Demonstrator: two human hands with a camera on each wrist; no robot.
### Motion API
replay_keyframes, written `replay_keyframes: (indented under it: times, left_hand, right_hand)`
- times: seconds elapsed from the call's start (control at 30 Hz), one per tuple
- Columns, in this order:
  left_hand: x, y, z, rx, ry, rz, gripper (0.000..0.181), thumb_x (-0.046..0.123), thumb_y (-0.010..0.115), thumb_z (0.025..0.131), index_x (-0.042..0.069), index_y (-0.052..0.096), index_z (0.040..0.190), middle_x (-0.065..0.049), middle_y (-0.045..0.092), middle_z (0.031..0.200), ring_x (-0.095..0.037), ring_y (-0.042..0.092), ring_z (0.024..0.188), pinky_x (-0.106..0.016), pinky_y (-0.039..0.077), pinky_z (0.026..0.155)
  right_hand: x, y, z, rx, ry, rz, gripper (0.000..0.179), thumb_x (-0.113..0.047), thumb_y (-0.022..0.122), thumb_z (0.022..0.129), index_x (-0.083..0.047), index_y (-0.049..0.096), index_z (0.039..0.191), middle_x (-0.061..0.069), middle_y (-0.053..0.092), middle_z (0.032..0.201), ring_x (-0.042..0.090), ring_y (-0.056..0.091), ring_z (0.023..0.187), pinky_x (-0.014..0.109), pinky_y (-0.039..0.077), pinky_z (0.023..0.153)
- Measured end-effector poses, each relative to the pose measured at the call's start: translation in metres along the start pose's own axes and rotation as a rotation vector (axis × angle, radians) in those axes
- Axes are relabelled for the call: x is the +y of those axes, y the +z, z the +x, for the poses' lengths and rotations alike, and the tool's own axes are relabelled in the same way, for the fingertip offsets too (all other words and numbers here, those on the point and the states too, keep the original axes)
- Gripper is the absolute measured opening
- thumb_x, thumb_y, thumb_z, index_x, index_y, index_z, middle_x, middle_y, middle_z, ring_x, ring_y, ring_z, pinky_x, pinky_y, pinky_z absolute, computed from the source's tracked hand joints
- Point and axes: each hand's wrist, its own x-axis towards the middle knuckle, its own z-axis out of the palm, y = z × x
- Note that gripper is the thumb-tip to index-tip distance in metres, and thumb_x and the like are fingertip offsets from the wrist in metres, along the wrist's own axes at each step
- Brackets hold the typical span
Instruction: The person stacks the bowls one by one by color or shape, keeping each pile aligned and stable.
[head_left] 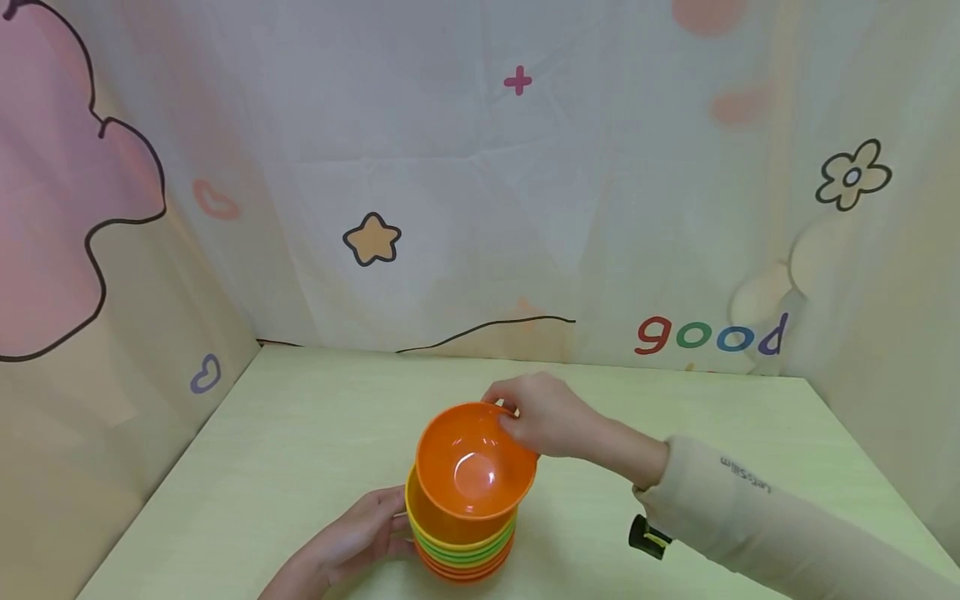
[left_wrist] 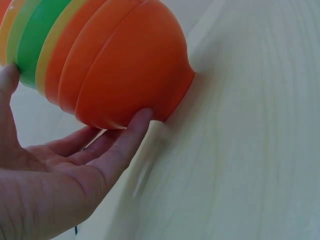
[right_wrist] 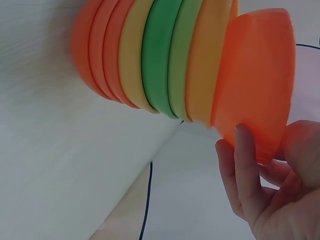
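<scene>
My right hand (head_left: 551,417) pinches the far right rim of an orange bowl (head_left: 474,467), thumb inside and fingers outside. This bowl tilts toward the head camera over the top of a bowl stack (head_left: 461,554); its lower edge overlaps the stack's upper bowl. In the right wrist view the fingers (right_wrist: 245,165) lie along the orange bowl's outer wall. The nested stack has yellow, green and orange bowls and stands upright on the table. At its left side is my left hand (head_left: 367,533), its fairly straight fingers (left_wrist: 135,132) touching the lowest orange bowl (left_wrist: 145,65) and its thumb against the green bands.
The pale table (head_left: 315,433) reaches back to a printed cloth backdrop (head_left: 465,250), with cloth walls on both sides. A small dark object with a yellow-green stripe (head_left: 649,537) shows below the right sleeve (head_left: 750,508).
</scene>
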Motion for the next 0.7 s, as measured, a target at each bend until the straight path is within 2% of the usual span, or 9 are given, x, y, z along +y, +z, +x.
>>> replay_keyframes:
  times: [0.23,0.53,0.7]
  left_hand:
    - [-0.0001,-0.0003,0.0004,0.011,-0.005,0.005,0.050,0.036,0.041,0.098,0.001,0.045,0.133,-0.006,0.056,0.124,-0.020,0.055,0.111,-0.042,0.048,0.092]
    - [-0.0011,-0.0014,0.0000,-0.028,0.014,-0.011,0.048,0.034,0.037,0.099,0.000,0.043,0.133,-0.006,0.056,0.124,-0.019,0.055,0.112,-0.042,0.048,0.092]
    - [-0.0008,-0.0012,-0.0003,-0.027,0.011,-0.018,0.050,0.035,0.037,0.099,0.000,0.042,0.135,-0.006,0.056,0.125,-0.019,0.055,0.112,-0.042,0.048,0.092]
  right_hand:
    - [-0.0032,0.0048,0.0008,-0.023,-0.019,-0.001,0.017,-0.004,0.060,0.084,-0.012,0.068,0.096,0.003,0.066,0.078,0.011,0.054,0.055,0.020,0.048,0.046]
    - [-0.0052,0.0082,0.0002,-0.033,-0.043,0.003,0.016,-0.004,0.060,0.085,-0.012,0.069,0.096,0.003,0.065,0.079,0.011,0.053,0.054,0.020,0.047,0.045]
    - [-0.0066,0.0097,-0.0002,-0.036,-0.030,0.007,0.017,-0.005,0.059,0.085,-0.012,0.069,0.097,0.004,0.066,0.080,0.011,0.054,0.054,0.020,0.047,0.045]
